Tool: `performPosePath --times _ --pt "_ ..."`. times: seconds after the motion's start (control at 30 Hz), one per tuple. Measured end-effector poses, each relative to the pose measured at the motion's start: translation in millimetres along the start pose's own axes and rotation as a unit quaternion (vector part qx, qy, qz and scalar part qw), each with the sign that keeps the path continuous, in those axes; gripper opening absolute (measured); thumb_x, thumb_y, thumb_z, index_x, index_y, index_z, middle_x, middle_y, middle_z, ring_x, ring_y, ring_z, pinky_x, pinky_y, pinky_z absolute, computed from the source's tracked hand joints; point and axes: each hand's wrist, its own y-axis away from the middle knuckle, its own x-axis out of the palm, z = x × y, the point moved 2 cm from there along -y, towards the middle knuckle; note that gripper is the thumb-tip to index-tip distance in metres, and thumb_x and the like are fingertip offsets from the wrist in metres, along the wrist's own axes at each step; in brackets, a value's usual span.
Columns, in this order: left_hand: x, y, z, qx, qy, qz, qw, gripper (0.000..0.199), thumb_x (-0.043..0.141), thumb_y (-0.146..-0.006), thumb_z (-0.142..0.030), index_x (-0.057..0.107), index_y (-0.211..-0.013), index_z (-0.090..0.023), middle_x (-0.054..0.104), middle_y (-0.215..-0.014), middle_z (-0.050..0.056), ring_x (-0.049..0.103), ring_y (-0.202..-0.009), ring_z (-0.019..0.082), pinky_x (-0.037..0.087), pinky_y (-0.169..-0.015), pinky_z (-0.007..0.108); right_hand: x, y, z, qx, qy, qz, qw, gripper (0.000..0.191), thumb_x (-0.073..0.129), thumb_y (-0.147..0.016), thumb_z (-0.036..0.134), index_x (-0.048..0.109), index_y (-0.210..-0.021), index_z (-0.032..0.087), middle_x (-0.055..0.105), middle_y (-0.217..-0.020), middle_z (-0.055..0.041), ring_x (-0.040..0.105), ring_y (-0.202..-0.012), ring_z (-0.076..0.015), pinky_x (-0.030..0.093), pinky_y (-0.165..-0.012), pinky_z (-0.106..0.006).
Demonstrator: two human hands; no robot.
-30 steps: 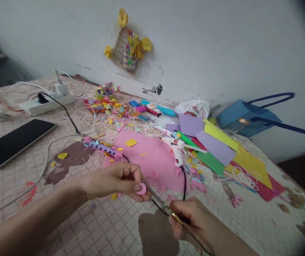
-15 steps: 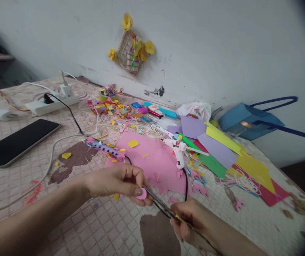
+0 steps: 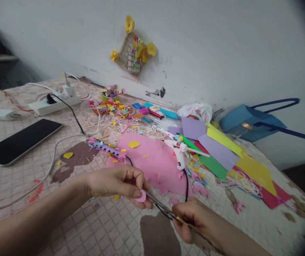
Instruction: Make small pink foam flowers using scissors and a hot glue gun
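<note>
My left hand (image 3: 120,183) pinches a small rounded pink foam piece (image 3: 141,196) between thumb and fingers. Wrapped round the handles of a pair of scissors, my right hand (image 3: 188,218) is closed. The scissors' blades (image 3: 158,202) point up and left, and their tips meet the edge of the pink piece. Just beyond my hands lies a large pink foam sheet (image 3: 152,167), with a small yellow piece (image 3: 134,143) on it. A white glue gun (image 3: 179,156) rests at the sheet's right edge. Left of the sheet is a purple strip with dark dots (image 3: 107,148).
A black phone (image 3: 21,142) and a power strip (image 3: 53,106) with cables lie on the left. Coloured scraps (image 3: 112,108) are heaped at the back. To the right are coloured sheets (image 3: 219,149), white string (image 3: 245,183) and a blue bag (image 3: 248,122) against the wall.
The view has shifted slightly. Both hands keep their grips, and the pink piece has turned a little at the scissors' tips.
</note>
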Motion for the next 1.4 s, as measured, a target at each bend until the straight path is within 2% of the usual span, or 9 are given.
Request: performPosePath --times 0.13,0.43,0.63,0.77,0.83,0.9,1.07,1.17,1.4 --pt "-1.0 0.8 0.4 -0.003 -0.004 0.003 1.000 0.019 0.068 -0.076 -0.019 0.051 -0.067 -0.015 0.069 -0.095 0.007 0.068 -0.087 0.020 0.051 -0.078 0.036 -0.9 0.4 2.8 -0.009 0.016 0.000 1.000 0.027 0.046 -0.083 0.017 0.052 -0.057 0.014 0.040 -0.048 0.0065 0.030 -0.039 -0.0035 0.019 -0.038 -0.015" --pt "-3.3 2.1 4.3 -0.002 -0.002 0.017 1.000 0.018 0.067 -0.076 -0.017 0.051 -0.068 -0.014 0.067 -0.102 0.011 0.066 -0.091 0.023 0.051 -0.075 0.034 -0.2 -0.3 2.2 0.007 0.017 0.004 1.000 0.027 0.044 -0.083 0.013 0.051 -0.057 0.015 0.039 -0.048 0.0072 0.029 -0.037 -0.0029 0.019 -0.037 -0.016" --pt "-3.8 1.8 4.3 -0.005 -0.001 0.021 1.000 0.018 0.068 -0.076 -0.019 0.052 -0.069 -0.014 0.067 -0.103 0.010 0.067 -0.090 0.022 0.052 -0.074 0.034 -1.3 1.6 1.7 -0.019 0.039 -0.003 0.999 0.027 0.046 -0.083 0.013 0.052 -0.056 0.014 0.039 -0.046 0.0069 0.030 -0.039 -0.0034 0.019 -0.037 -0.015" --pt "-3.5 1.5 2.8 0.006 -0.023 0.014 1.000 0.018 0.067 -0.077 -0.021 0.052 -0.069 -0.014 0.068 -0.102 0.010 0.066 -0.093 0.022 0.051 -0.079 0.035 -1.3 -0.4 -5.1 -0.020 -0.035 -0.023 0.999 0.032 0.051 -0.084 0.035 0.050 -0.059 0.015 0.038 -0.047 0.0066 0.030 -0.037 -0.0040 0.020 -0.034 -0.015" --pt "-2.3 1.1 1.3 0.014 -0.046 -0.003 0.999 0.017 0.066 -0.078 -0.022 0.053 -0.070 -0.014 0.069 -0.100 0.010 0.065 -0.094 0.022 0.050 -0.081 0.036 0.3 -5.1 -7.7 -0.029 -0.113 -0.070 0.991 0.038 0.053 -0.079 0.051 0.051 -0.064 0.016 0.035 -0.047 0.0076 0.030 -0.036 -0.0048 0.025 -0.034 -0.015" --pt "0.0 0.4 0.1 0.004 -0.073 -0.031 0.997 0.016 0.064 -0.079 -0.023 0.053 -0.071 -0.014 0.070 -0.095 0.009 0.066 -0.090 0.021 0.051 -0.077 0.035 3.4 -12.3 -7.0 -0.059 -0.163 -0.127 0.977 0.042 0.055 -0.075 0.057 0.052 -0.073 0.016 0.036 -0.050 0.0078 0.032 -0.038 -0.0054 0.030 -0.035 -0.016" --pt "8.9 -1.8 -0.3 -0.050 -0.131 -0.057 0.988 0.017 0.061 -0.081 -0.028 0.054 -0.075 -0.014 0.071 -0.077 0.005 0.069 -0.071 0.017 0.053 -0.064 0.029 13.2 -32.2 3.2 -0.084 -0.171 -0.191 0.963 0.024 0.065 -0.075 0.036 0.057 -0.081 0.014 0.043 -0.056 0.0062 0.035 -0.046 -0.0058 0.028 -0.042 -0.016" --pt "12.0 -2.1 0.0 -0.060 -0.159 -0.055 0.984 0.017 0.060 -0.081 -0.030 0.055 -0.076 -0.015 0.071 -0.075 0.003 0.068 -0.068 0.016 0.052 -0.061 0.027 16.1 -39.0 8.9 -0.092 -0.161 -0.185 0.965 0.013 0.064 -0.075 0.025 0.058 -0.080 0.014 0.043 -0.057 0.0063 0.034 -0.049 -0.0061 0.026 -0.044 -0.017" --pt "15.7 -0.1 1.1 -0.069 -0.199 -0.078 0.974 0.017 0.059 -0.080 -0.032 0.057 -0.077 -0.015 0.068 -0.077 0.003 0.066 -0.068 0.015 0.051 -0.065 0.027 17.6 -44.0 16.2 -0.100 -0.148 -0.170 0.969 0.003 0.057 -0.073 0.015 0.055 -0.071 0.013 0.048 -0.058 0.0042 0.039 -0.050 -0.0070 0.030 -0.045 -0.018"
